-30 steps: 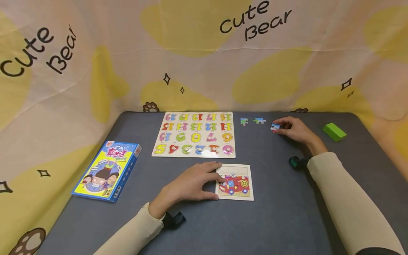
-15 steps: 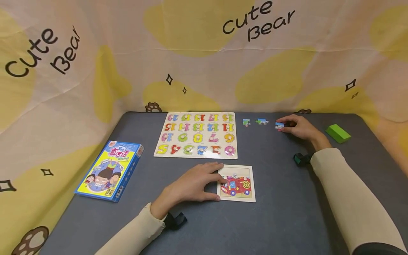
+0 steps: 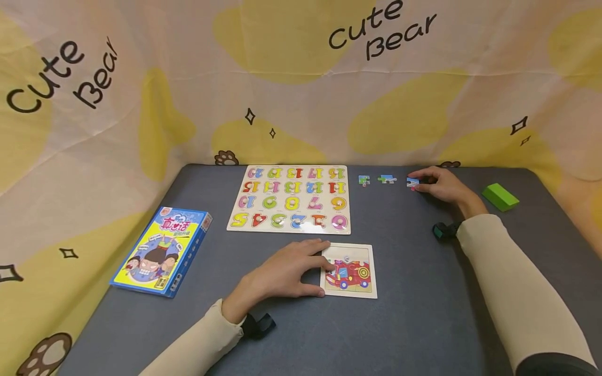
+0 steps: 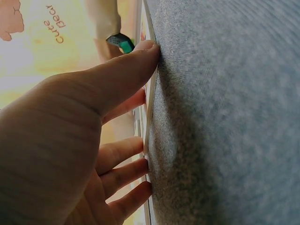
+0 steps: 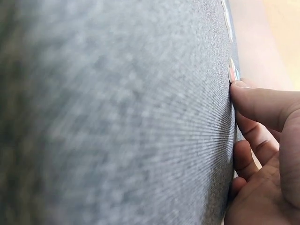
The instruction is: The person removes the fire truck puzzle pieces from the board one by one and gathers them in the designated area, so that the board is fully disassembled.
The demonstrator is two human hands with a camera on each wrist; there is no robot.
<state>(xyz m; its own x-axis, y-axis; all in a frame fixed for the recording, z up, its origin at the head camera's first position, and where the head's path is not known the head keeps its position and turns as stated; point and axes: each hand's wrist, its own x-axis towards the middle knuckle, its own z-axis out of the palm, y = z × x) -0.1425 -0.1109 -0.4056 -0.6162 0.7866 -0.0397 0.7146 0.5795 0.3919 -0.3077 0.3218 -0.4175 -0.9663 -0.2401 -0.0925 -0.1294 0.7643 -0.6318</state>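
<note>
My left hand (image 3: 287, 269) rests at the left side of a small wooden jigsaw board (image 3: 374, 271) with a red vehicle picture. One fingertip touches the picture and the thumb lies at the near left corner; in the left wrist view the thumb (image 4: 126, 70) and fairly straight fingers meet the board's edge. At the far right, my right hand (image 3: 447, 188) pinches a blue-and-white puzzle piece (image 3: 412, 183) on the tabletop between thumb and finger. The right wrist view shows the thumb (image 5: 258, 103) against the piece (image 5: 231, 71). Two more puzzle pieces, one green-and-blue (image 3: 364, 180), another blue (image 3: 387, 179), lie left of it.
A number puzzle board (image 3: 289, 199) lies at the back middle, upside down to me. A blue and yellow box (image 3: 160, 250) sits on the left. The green block (image 3: 500, 197) is right of my right hand. A patterned curtain (image 3: 301, 83) stands behind the grey table (image 3: 414, 324).
The view has shifted slightly. My right hand and the blue-and-white piece have turned a little and stay near the same spot; my left hand stays on the board.
</note>
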